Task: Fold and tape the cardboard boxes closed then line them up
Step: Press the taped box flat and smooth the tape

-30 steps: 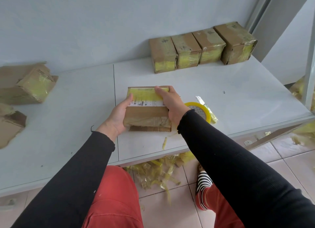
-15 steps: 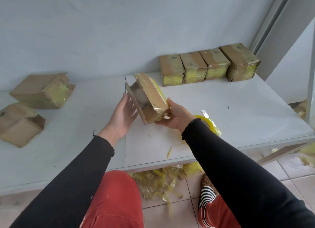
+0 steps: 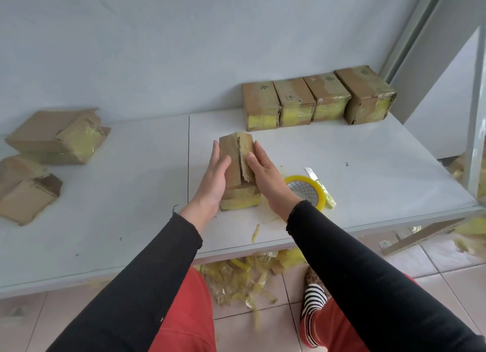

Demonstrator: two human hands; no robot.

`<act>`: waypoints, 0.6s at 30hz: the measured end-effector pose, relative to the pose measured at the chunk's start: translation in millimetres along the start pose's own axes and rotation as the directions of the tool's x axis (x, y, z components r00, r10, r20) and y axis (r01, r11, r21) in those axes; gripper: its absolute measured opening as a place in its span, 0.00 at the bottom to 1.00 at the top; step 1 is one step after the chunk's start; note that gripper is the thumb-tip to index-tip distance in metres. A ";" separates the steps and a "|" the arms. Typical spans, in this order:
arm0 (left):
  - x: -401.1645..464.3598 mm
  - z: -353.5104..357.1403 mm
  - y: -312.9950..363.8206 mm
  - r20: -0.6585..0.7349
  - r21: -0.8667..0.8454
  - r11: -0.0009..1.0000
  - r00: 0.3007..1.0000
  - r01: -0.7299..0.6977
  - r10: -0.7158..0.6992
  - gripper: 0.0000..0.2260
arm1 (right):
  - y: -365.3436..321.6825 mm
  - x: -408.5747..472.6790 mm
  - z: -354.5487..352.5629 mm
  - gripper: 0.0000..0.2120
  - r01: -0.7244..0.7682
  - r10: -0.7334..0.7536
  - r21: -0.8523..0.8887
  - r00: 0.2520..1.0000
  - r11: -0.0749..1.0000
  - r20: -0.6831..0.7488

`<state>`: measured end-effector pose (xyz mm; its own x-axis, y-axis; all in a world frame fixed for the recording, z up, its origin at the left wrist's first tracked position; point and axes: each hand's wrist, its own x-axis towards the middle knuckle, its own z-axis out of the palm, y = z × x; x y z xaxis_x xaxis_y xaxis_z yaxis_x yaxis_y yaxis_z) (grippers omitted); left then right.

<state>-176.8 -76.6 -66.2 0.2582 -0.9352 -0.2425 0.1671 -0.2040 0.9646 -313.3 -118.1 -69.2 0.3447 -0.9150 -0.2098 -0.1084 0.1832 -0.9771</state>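
A small cardboard box (image 3: 238, 165) stands on the white table (image 3: 355, 172) with two top flaps meeting along a seam. My left hand (image 3: 214, 178) presses flat against its left flap with straight fingers. My right hand (image 3: 265, 175) presses the right flap the same way. Yellow tape wraps the box's near end. A roll of yellow tape (image 3: 305, 191) lies just right of my right wrist. Several taped boxes (image 3: 315, 99) stand in a row against the back wall.
Two untaped, partly crushed boxes (image 3: 56, 137) (image 3: 25, 191) lie at the table's left. A foil-like strip (image 3: 319, 186) lies by the roll. Tape scraps (image 3: 244, 278) litter the tiled floor under the table edge. A metal frame post (image 3: 477, 115) rises at right.
The box was lifted, turned over in the air and set back down with its open flaps up. Both hands moved from gripping its sides to pressing the flaps together.
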 end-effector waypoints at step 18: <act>-1.6 -3.6 -6.8 -0.057 0.030 0.999 0.998 0.015 -0.013 0.22 | -0.4 3.8 3.6 0.28 0.089 -0.092 -0.255 0.996 0.963 -0.003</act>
<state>-174.9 -72.7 -72.7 0.3097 -0.9143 -0.2610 0.1420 -0.2269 0.9635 -308.6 -120.3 -69.7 0.3501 -0.9292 -0.1184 -0.3112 0.0038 -0.9503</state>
